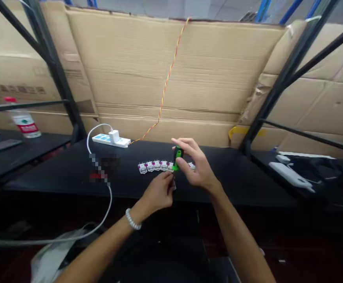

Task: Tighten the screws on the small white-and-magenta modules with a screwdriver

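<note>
Two hands work over a black tabletop (56, 169). Furthest left, a white power strip (120, 141) lies near the far edge. The left hand (158, 192), wearing a beaded bracelet (132, 219), pinches a small pale piece (174, 185), too small to identify, just in front of a row of white-and-purple terminal blocks (156, 166). Further right, the right hand (196, 165) pinches a green-and-black tool handle (177, 158) between thumb and fingers, its long axis nearly upright, its top tilted slightly right, above the row.
</note>
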`<state>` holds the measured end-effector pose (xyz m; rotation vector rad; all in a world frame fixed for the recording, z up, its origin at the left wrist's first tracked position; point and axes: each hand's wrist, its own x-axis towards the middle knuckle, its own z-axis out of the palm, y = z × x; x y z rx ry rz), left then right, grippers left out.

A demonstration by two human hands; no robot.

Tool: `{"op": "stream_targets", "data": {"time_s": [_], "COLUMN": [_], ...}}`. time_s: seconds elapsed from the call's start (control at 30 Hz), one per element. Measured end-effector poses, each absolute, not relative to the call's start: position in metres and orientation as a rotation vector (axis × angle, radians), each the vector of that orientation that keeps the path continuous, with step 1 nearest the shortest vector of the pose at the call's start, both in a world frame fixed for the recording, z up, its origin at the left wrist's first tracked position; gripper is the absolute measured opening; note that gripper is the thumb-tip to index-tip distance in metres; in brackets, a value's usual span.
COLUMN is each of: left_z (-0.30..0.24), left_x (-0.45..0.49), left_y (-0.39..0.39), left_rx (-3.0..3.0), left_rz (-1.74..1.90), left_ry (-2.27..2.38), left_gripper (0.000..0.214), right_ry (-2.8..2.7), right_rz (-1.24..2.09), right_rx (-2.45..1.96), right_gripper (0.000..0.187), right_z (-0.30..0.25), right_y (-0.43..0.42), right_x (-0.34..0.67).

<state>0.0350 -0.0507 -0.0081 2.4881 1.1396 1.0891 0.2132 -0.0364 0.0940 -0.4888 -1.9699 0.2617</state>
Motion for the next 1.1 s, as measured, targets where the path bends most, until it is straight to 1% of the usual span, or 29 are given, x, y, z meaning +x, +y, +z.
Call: {"op": "stream_targets", "data": {"time_s": [0.07,0.1,0.2,0.27,0.37,0.4,0.47,0.53,0.57,0.63,0.77,0.83,0.93,1.0,1.1], "left_z": [-0.0083,-0.0087,-0.0106,-0.0115,-0.0108,-0.0101,-0.0086,-0.0077,-0.0076,-0.0078,-0.0081,-0.0079,-0.0083,-0.0091,-0.0107], "left_x": [0.0346,0.0345,0.0340,0.0338,0.0339,0.0342,0.0349,0.0357,0.0361,0.0365,0.0362,0.0358,0.0354,0.0355,0.0364], "left_y": [-0.0506,-0.0504,-0.0492,-0.0487,-0.0490,-0.0494,-0.0502,-0.0506,-0.0507,-0.0506,-0.0506,-0.0508,-0.0510,-0.0507,-0.0500], "left_rx": [2.477,2.475,2.481,2.485,2.493,2.494,2.486,2.471,2.465,2.452,2.437,2.440,2.441,2.443,2.454], "left_rz": [1.086,1.092,1.119,1.128,1.124,1.119,1.117,1.121,1.126,1.130,1.127,1.122,1.124,1.135,1.150], "left_ry": [1.133,1.133,1.129,1.130,1.124,1.123,1.129,1.148,1.154,1.148,1.128,1.138,1.160,1.161,1.141], "left_gripper": [0.018,0.018,0.019,0.019,0.019,0.018,0.018,0.018,0.019,0.020,0.020,0.020,0.020,0.020,0.019], "right_ry": [-1.999,-2.001,-1.976,-1.998,-2.086,-2.084,-2.036,-1.980,-1.964,-1.982,-2.068,-2.049,-1.988,-1.997,-2.071], "right_rz": [0.380,0.373,0.156,0.095,0.242,0.280,0.264,0.170,0.132,0.128,0.367,0.346,0.104,0.029,0.146], "right_rx": [-0.455,-0.458,-0.505,-0.498,-0.410,-0.392,-0.414,-0.482,-0.515,-0.531,-0.465,-0.480,-0.541,-0.542,-0.476], "right_gripper": [0.048,0.046,0.038,0.041,0.051,0.051,0.042,0.031,0.030,0.037,0.052,0.048,0.034,0.036,0.049], "right_z": [0.0957,0.0967,0.0991,0.0993,0.0980,0.0973,0.0963,0.0959,0.0960,0.0965,0.0988,0.1002,0.1017,0.1017,0.0999], "right_y": [-0.0375,-0.0380,-0.0396,-0.0414,-0.0439,-0.0439,-0.0426,-0.0407,-0.0401,-0.0402,-0.0433,-0.0437,-0.0433,-0.0435,-0.0432], "right_x": [0.2151,0.2157,0.2154,0.2142,0.2125,0.2120,0.2110,0.2104,0.2104,0.2116,0.2162,0.2172,0.2158,0.2143,0.2125]}}
